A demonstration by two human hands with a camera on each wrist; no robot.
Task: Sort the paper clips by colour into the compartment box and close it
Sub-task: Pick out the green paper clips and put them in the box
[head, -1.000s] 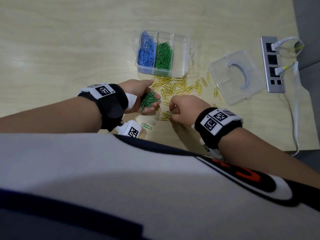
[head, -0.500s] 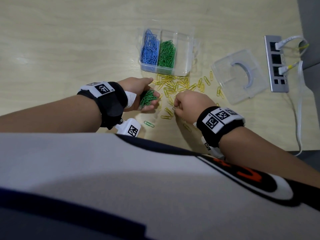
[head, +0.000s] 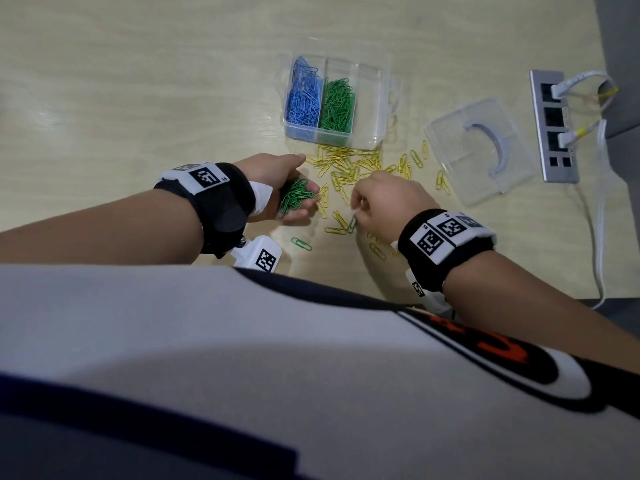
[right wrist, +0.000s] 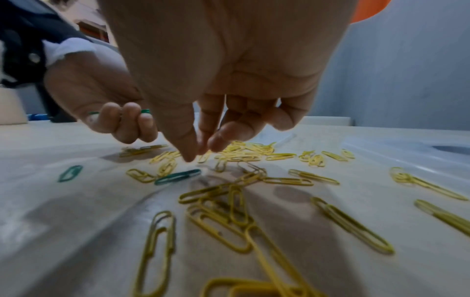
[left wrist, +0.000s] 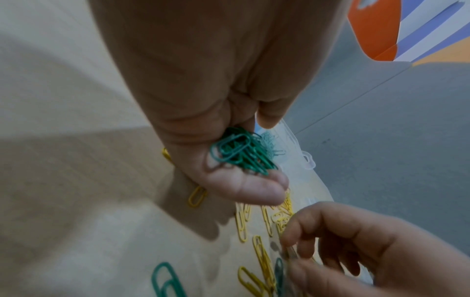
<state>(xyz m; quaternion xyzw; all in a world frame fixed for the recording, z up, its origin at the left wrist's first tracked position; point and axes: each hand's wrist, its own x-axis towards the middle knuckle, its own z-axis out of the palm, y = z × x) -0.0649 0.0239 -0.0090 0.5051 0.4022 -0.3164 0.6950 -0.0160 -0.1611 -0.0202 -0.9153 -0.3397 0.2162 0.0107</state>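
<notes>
A clear compartment box (head: 379, 109) stands open, with blue clips (head: 303, 98) in its left compartment and green clips (head: 337, 105) in the middle one. Its right compartment looks empty. Yellow clips (head: 349, 164) lie scattered in front of it. My left hand (head: 273, 178) cups a bunch of green clips (head: 296, 197), also seen in the left wrist view (left wrist: 241, 154). My right hand (head: 360, 211) hovers with fingertips (right wrist: 190, 156) drawn together just above a green clip (right wrist: 178, 176) that lies flat on the table. Another green clip (head: 301, 244) lies nearer me.
The box's clear lid (head: 481, 150) lies on the table to the right. Beyond it, a grey power strip (head: 554, 126) with white cables sits near the table's right edge. More yellow clips (right wrist: 351, 227) lie under and right of my right wrist.
My right hand has shifted slightly right and away from me among the loose clips, its fingertips now beside a green clip. The left hand still holds its green bunch.
</notes>
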